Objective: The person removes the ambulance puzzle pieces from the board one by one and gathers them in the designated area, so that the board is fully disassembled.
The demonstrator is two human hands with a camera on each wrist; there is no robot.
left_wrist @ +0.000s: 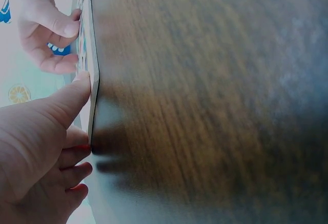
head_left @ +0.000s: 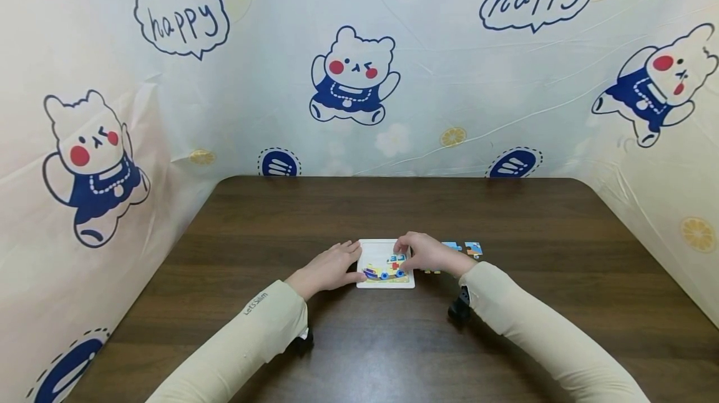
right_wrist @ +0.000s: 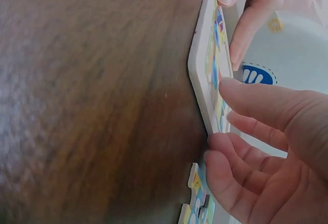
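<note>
A white-framed jigsaw puzzle board (head_left: 386, 286) lies on the table, part filled with pieces (head_left: 384, 275) that show a blue, yellow and red vehicle. My left hand (head_left: 331, 267) rests against the left side, its thumb at the near corner and its fingers fairly straight along the edge. From the right, my right hand (head_left: 429, 254) reaches over the board. In the right wrist view its thumb (right_wrist: 246, 95) touches the puzzle surface, apart from the index finger, while the other fingers curve loosely by the frame's right edge. Part of the picture is hidden under this hand.
Loose puzzle pieces (head_left: 474, 249) lie on the brown wooden table (head_left: 359, 340) right of the board, some partly behind the right hand and forearm. A cloth backdrop (head_left: 359, 4) with cartoon bears stands behind the table. Both wrists carry dark devices (head_left: 459, 308).
</note>
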